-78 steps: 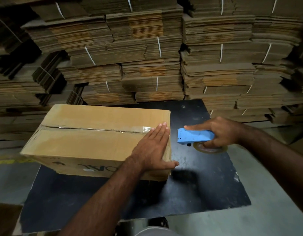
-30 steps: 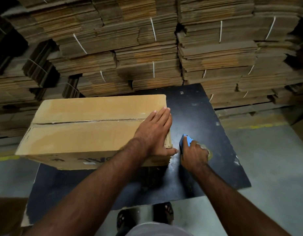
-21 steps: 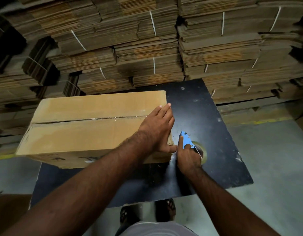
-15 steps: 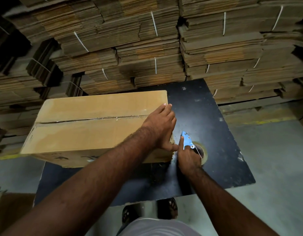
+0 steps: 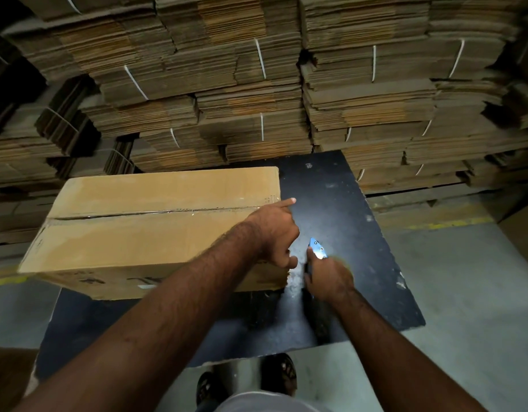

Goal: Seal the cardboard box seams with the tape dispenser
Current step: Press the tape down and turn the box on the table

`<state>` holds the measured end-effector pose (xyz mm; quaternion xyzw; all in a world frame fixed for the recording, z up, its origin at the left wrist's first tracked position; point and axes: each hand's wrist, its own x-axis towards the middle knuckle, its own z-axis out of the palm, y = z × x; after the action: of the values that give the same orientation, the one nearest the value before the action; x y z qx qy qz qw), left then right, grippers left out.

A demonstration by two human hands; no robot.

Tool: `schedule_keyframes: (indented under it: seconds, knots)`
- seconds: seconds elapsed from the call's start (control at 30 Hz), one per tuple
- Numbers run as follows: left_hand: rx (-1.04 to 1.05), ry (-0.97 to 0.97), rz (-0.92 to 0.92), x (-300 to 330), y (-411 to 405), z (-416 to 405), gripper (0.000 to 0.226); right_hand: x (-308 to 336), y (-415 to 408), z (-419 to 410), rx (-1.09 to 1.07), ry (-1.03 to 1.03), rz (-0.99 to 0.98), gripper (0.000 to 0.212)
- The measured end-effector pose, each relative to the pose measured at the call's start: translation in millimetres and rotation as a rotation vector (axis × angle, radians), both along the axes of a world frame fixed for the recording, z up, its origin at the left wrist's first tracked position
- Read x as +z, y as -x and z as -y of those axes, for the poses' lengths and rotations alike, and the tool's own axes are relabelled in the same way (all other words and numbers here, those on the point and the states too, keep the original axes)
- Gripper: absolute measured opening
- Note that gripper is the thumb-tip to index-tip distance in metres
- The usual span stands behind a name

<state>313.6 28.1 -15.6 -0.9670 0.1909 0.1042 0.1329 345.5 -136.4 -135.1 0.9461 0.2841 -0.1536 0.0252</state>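
A brown cardboard box (image 5: 144,242) lies on a black board (image 5: 346,215). Clear tape runs along its top seam (image 5: 155,213) to the right end. My left hand (image 5: 271,233) rests on the box's top right edge, index finger stretched out, the other fingers bent down over the end face, thumb against the side. My right hand (image 5: 328,278) grips the blue tape dispenser (image 5: 317,249) low beside the box's right end face. Only the dispenser's blue tip shows above my fingers, and the tape roll is hidden or blurred.
Tall strapped bundles of flattened cardboard (image 5: 257,84) fill the whole background, right behind the board. Grey concrete floor (image 5: 465,292) with a yellow line (image 5: 450,224) lies to the right. My sandalled feet (image 5: 277,373) stand at the board's near edge.
My right hand brought the dispenser down the box's right end face and now sits lower, slightly blurred. My left hand went from lying flat to fingers bent over the edge with the index out.
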Motion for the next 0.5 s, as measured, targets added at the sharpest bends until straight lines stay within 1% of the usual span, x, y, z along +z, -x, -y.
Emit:
schedule_keyframes:
  seconds: [0.03, 0.07, 0.13, 0.17, 0.2, 0.27, 0.33, 0.37, 0.5]
  knots:
    - [0.007, 0.037, 0.057, -4.1, 4.2, -1.8, 0.066, 8.7, -7.2, 0.4, 0.005, -0.074, 0.017, 0.052]
    - [0.042, 0.068, 0.119, -5.7, 10.2, -3.7, 0.082, 18.1, -13.0, 0.2, -0.032, -0.204, 0.025, 0.044]
    - [0.194, 0.125, 0.206, -4.2, 26.8, -9.0, 0.111, 35.4, -25.8, -5.5, -0.154, -0.570, -0.007, 0.032]
    - [0.281, 0.145, 0.218, -3.6, 37.0, -12.3, 0.121, 44.2, -27.7, -12.6, -0.236, -0.756, -0.099, 0.030]
    - [0.367, 0.161, 0.208, -3.8, 47.9, -15.2, 0.128, 51.5, -28.0, -21.7, -0.300, -0.940, -0.204, 0.032]
    - [0.482, 0.185, 0.179, -6.4, 65.4, -20.2, 0.131, 68.1, -18.9, -42.6, -0.376, -1.131, -0.420, 0.042]
    - [0.506, 0.203, 0.183, -10.3, 74.6, -23.1, 0.126, 80.4, -3.2, -62.8, -0.374, -1.199, -0.572, 0.051]
    - [0.500, 0.202, 0.186, -12.8, 75.6, -23.6, 0.123, 86.0, 6.3, -71.2, -0.365, -1.190, -0.617, 0.055]
    - [0.480, 0.187, 0.187, -16.5, 69.4, -25.4, 0.117, 95.9, 12.4, -91.9, -0.373, -1.059, -0.682, 0.060]
